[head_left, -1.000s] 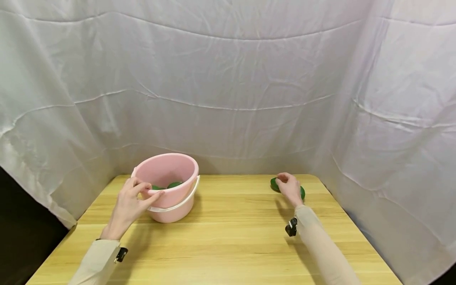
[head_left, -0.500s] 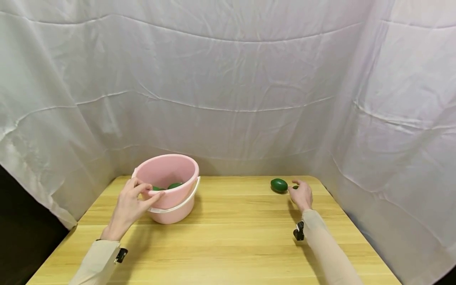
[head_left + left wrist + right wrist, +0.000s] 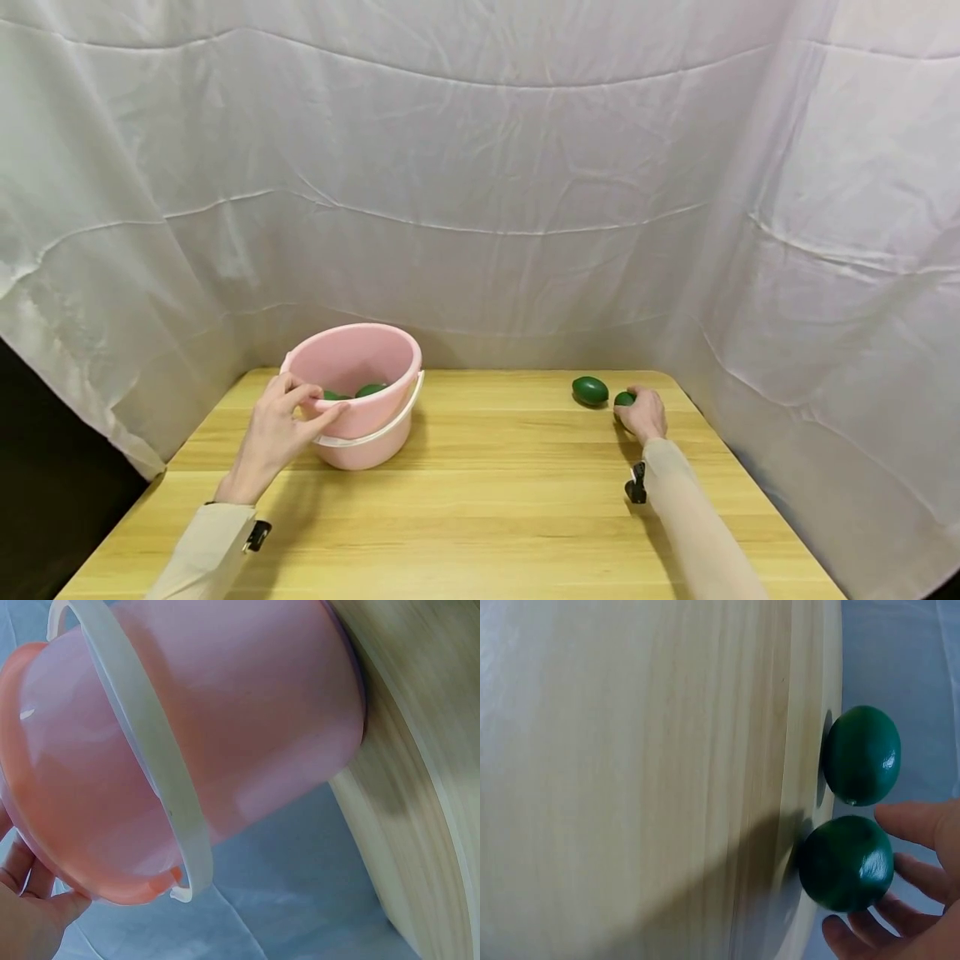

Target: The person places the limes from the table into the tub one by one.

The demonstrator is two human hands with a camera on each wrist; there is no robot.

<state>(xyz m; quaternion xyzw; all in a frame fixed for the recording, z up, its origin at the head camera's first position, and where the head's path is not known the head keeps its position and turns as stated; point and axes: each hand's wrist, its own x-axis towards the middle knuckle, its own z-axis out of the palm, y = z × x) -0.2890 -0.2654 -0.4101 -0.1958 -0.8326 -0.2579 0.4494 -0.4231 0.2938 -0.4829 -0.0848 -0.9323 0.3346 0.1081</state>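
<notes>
On the table's left stands a pink bucket with a white handle lowered against its side. Several green fruits lie inside, partly hidden by its wall. My left hand grips the near-left rim between thumb and fingers. Far to the right, my right hand has thumb and fingers curled round a glossy dark green lime, which is close to the tabletop. Just left of that hand in the head view, another lime rests on the table by the back edge.
The light wooden table reaches back to a pale hanging curtain. Curtains also flank it on both sides. A dark gap shows past the left edge.
My right hand moved right, from over the left lime to the other one, and its fingers have come round it. The left hand and the bucket have stayed put.
</notes>
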